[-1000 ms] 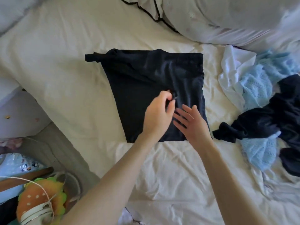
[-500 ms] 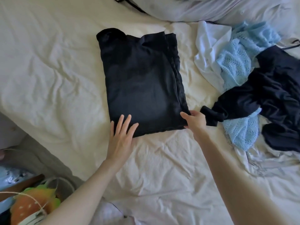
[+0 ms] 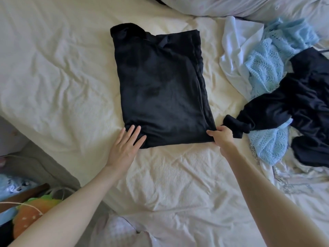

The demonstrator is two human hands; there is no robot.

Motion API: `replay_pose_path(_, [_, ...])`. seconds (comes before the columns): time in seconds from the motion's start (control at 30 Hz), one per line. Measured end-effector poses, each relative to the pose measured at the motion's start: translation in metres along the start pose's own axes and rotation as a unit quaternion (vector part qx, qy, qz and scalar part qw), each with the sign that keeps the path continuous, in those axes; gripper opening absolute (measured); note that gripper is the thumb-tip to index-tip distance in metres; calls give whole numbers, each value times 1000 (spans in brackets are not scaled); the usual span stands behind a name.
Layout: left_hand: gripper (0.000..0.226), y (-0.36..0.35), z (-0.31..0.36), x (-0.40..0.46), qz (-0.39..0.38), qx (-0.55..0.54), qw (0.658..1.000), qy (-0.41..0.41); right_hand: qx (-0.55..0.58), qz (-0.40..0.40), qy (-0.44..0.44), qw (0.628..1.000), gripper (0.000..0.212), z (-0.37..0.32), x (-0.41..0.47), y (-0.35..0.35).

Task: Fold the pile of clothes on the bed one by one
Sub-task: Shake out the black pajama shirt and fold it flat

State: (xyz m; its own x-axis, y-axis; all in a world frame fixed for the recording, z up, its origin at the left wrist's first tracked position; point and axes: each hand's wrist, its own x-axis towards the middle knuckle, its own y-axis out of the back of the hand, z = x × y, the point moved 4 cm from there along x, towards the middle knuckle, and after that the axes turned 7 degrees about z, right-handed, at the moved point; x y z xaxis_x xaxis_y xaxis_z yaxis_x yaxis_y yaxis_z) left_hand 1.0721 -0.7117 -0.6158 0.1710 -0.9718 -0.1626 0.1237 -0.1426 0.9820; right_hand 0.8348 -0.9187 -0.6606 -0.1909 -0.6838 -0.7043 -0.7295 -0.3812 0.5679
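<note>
A black garment [image 3: 160, 86] lies folded into a tall rectangle on the cream bed sheet [image 3: 53, 77]. My left hand [image 3: 125, 147] rests flat with straight fingers on the garment's near left corner. My right hand [image 3: 222, 136] pinches the near right corner, thumb on top and fingers curled under the edge. To the right lies the unfolded pile: a white piece [image 3: 236, 56], a light blue knitted piece [image 3: 267, 65] and a dark navy garment [image 3: 293, 104] whose sleeve end almost touches my right hand.
A grey-white pillow or duvet [image 3: 249, 6] lies along the far edge of the bed. At the lower left, beside the bed, sit an orange and green plush toy [image 3: 33, 213], a cord and other clutter. Bare sheet stretches left of the folded garment.
The garment was folded narrower from its left side. My hands went from its middle to its near corners; the left now lies on the fabric and the right pinches the corner.
</note>
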Motion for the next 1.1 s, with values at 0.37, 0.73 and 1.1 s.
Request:
replay_pose_path(0.37, [58,24,-15,-41,-125,-330,920,168,219,-71,-180,956,7,54,-60,18])
replay_pose_path(0.73, [22,56,-12,-119,-338,-482,762,270,142,-144,-286,937,11,119,-143,56])
replay_pose_path(1.1, [17,76,-79,-6,41,-547,751,367,153,-27,-60,986,10,-55,-97,35])
